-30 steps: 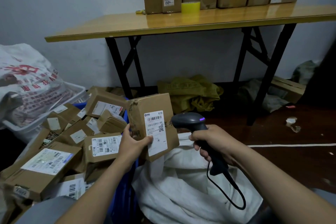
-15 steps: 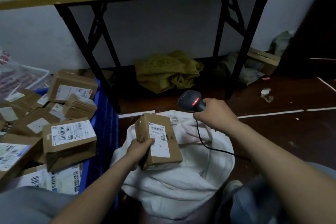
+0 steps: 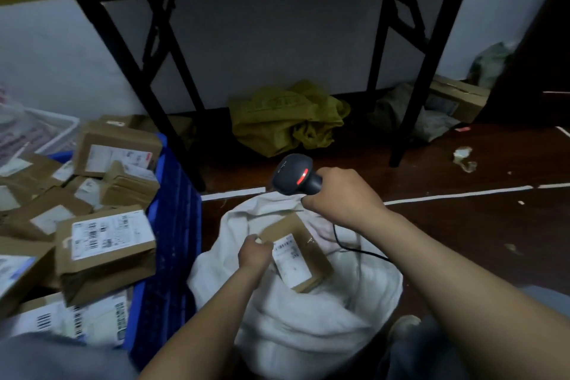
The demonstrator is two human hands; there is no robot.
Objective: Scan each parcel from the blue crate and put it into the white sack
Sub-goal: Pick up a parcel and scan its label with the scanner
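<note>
Holding small brown cardboard parcel (image 3: pixel 300 256) in my left hand (image 3: pixel 254 253) over the white fabric sack (image 3: pixel 324 324); right hand (image 3: pixel 342 197) grips dark grey handheld scanner (image 3: pixel 293 174), red light on.

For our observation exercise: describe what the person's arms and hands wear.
Both forearms are bare, with no sleeves in view. The left hand and right hand wear no gloves, and no watch, ring or wristband shows.
</note>
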